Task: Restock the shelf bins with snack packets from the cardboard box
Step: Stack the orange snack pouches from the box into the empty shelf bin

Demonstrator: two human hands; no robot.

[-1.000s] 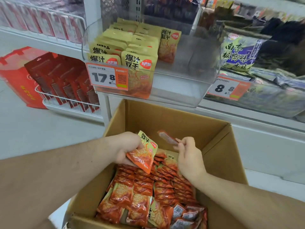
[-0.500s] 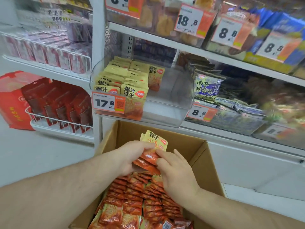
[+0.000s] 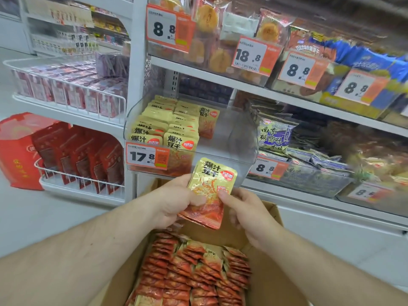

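**Mia:** How many hands do you see?

**Ben:** Two. The left hand (image 3: 174, 199) and the right hand (image 3: 245, 208) are both up above the cardboard box (image 3: 271, 235). They hold a small stack of snack packets (image 3: 209, 193) between them. The left thumb is curled over the front of the stack. The right thumb and fingers pinch its right edge.

**Mia:** How many packets are in the stack?

**Ben:** I can see more than one edge at the bottom, but I cannot count them. The front one is shiny and crinkly. It is gold on top and orange-red below.

**Mia:** Where is it?

**Ben:** Just in front of the clear bin (image 3: 231, 140), a bit below its front wall. The bin is see-through plastic with round corners. It has two rows of the same gold packets standing on the left, and one more at the back. The right side is bare. One price tag (image 3: 146, 156) on the front says 17.8.

**Mia:** And the box?

**Ben:** It is brown, stiff and open. Many packets in the box (image 3: 194, 272) lie in tight rows, too many to count.
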